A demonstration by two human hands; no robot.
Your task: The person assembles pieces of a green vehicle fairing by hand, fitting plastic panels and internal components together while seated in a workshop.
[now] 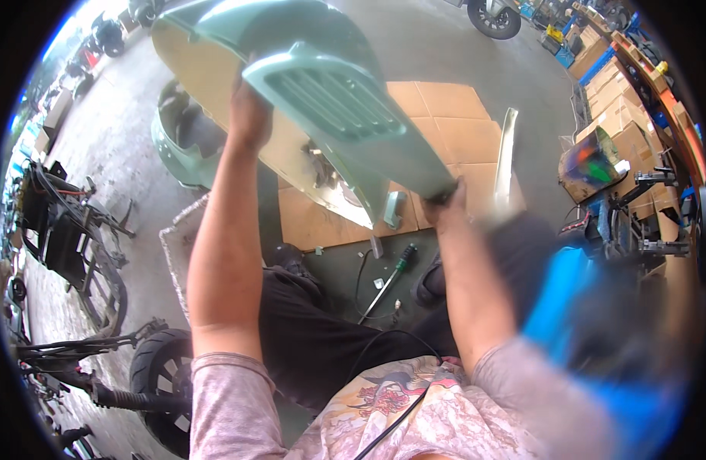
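The green panel [334, 96] is up at twelve o'clock over cardboard [460, 126]; the left grip [251, 115] clamps its edge at eleven, the right grip [448, 202] its narrow end at two.

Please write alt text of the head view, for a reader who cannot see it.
A left hand and right hand hold up a large green panel above flattened cardboard on a grey floor. Between two dark shoes lies a green-handled screwdriver; a black wheel is at lower left.
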